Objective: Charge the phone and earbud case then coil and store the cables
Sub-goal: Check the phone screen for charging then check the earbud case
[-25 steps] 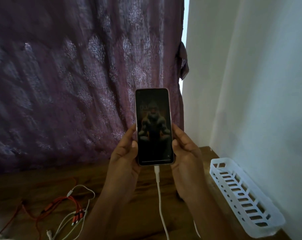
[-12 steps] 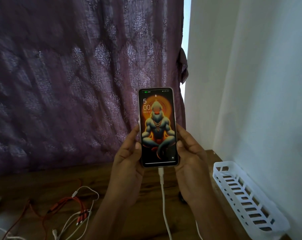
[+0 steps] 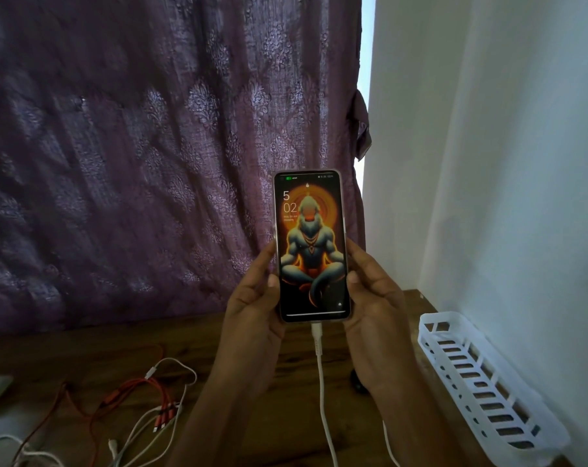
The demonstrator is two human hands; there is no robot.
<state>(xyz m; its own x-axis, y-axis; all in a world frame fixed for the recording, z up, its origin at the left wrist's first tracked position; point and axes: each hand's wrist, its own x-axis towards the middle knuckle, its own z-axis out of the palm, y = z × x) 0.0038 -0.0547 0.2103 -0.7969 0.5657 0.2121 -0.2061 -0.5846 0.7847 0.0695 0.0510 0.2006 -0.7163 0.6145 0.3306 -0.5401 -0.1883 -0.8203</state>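
The phone point(image 3: 311, 246) screen, dim a second ago, is now lit.

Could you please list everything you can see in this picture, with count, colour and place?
phone: one, dark with lit screen, held upright above the table
charging cable: one, white, plugged into the phone's bottom edge, hanging down
red cable: one, red-orange, several plug ends, on the table at left
white cables: count unclear, tangled with the red cable
basket: one, white, slotted, on the table by the wall at right
curtain: one, purple, patterned, behind the table
wall: white, at right
table: one, brown wood
left hand: grips the phone's left edge
right hand: grips the phone's right edge
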